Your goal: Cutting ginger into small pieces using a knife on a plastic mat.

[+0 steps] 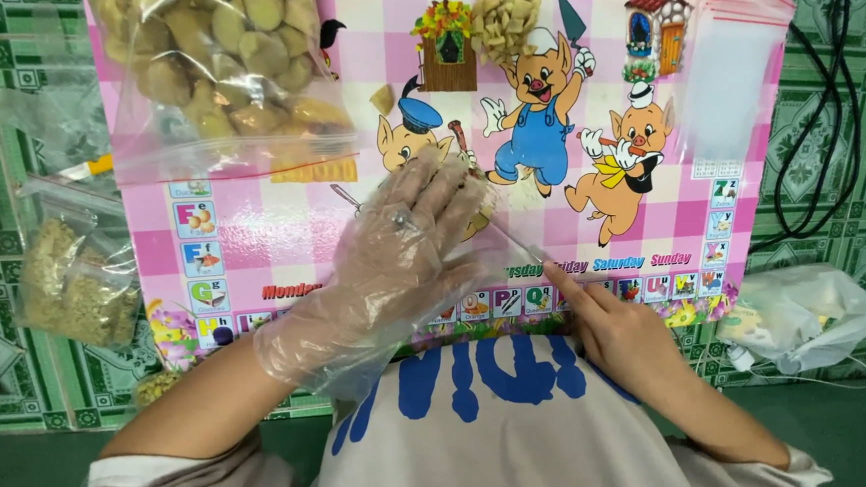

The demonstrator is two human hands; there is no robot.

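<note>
Nearest the camera, above a white shirt with blue lettering (483,411), the right hand (614,328) lies on a pink checked plastic mat printed with cartoon pigs (282,233), its grip closed round the end of a thin metal blade (513,239) that runs up and left under the other hand. The left hand (408,245), in a loose clear plastic glove, is spread flat with the fingers fanned, pressing down on a small pale piece (486,210) that barely shows beside the fingers (what it is cannot be told). Right of the right hand sits a crumpled clear bag (808,316). Left of the mat lies a clear bag of greenish crumbs (75,285). Farther off, a clear zip bag of pale yellowish lumps (227,66) rests on the mat's top left, a loose heap of pale slices (504,13) at top centre, and empty zip bags (733,75) at top right.
</note>
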